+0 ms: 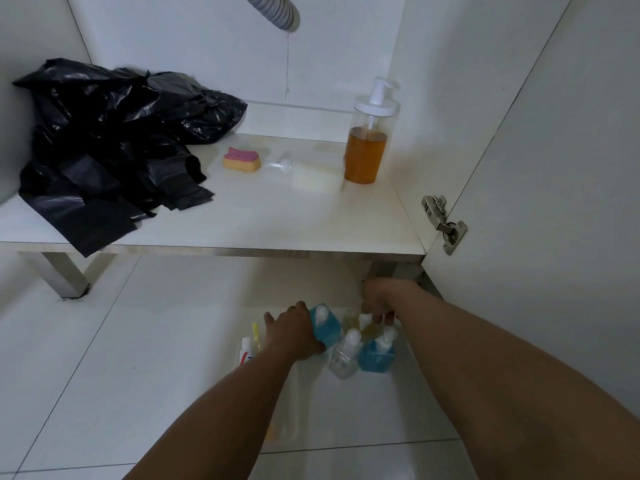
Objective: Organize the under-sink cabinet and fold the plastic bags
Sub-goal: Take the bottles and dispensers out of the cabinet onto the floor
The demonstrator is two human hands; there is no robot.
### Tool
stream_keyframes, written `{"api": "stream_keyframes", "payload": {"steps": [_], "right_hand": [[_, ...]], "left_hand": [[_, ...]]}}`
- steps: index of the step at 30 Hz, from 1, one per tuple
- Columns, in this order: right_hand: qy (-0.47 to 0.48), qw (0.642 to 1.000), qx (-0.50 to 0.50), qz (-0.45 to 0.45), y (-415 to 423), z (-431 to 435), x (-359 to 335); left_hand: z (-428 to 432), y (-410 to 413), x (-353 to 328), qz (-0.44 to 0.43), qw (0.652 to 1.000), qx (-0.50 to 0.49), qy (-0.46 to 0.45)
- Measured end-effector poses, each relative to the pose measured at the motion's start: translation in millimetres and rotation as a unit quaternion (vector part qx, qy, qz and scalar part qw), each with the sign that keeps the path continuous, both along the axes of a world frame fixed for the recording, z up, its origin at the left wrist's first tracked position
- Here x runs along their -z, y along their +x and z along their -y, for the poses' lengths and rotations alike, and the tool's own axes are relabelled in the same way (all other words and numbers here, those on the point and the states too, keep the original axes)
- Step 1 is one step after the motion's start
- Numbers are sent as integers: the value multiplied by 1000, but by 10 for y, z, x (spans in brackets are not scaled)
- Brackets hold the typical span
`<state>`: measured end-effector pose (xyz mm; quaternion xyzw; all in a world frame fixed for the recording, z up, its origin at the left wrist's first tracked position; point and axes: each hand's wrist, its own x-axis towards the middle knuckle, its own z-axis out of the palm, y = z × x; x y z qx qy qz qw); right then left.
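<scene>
A heap of crumpled black plastic bags (107,147) covers the left of the white cabinet shelf (277,220). On the shelf also lie a pink-and-yellow sponge (241,159), a white pump bottle (308,173) on its side, and a tall pump bottle of orange liquid (367,140) standing at the right. Below the shelf, on the floor, my left hand (294,329) grips a blue pump bottle (325,322). My right hand (379,303) holds the top of a small yellowish bottle (367,323). A clear bottle (344,353) and a second blue bottle (377,351) stand beside them.
A grey corrugated drain hose (277,12) hangs at the top. The open cabinet door (554,168) with its metal hinge (443,220) stands at the right. A small white tube (245,349) and a yellow item (255,332) lie left of my left hand. A metal leg (59,275) props the shelf.
</scene>
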<state>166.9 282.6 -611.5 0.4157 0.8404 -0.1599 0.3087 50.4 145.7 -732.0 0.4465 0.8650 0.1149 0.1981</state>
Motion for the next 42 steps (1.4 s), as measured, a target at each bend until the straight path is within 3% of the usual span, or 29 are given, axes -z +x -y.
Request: {"api": "stream_keyframes", "payload": {"steps": [8, 18, 30, 34, 38, 42], "right_hand": [[25, 1000, 3, -14, 1, 97, -304], [121, 985, -11, -125, -99, 406, -892], [125, 940, -3, -316, -773, 418, -1251], [107, 905, 33, -411, -1017, 367, -1068], [93, 897, 61, -428, -1220, 246, -790], [141, 878, 83, -449, -1380, 61, -528]], "left_hand": [[-43, 19, -400, -46, 999, 12, 4], [214, -83, -1099, -112, 989, 9, 93], [268, -904, -2399, -259, 963, 5, 73], [248, -1222, -2260, -190, 977, -36, 88], [166, -1463, -1887, -109, 986, -62, 113], [-71, -1692, -1682, -73, 987, -65, 130]]}}
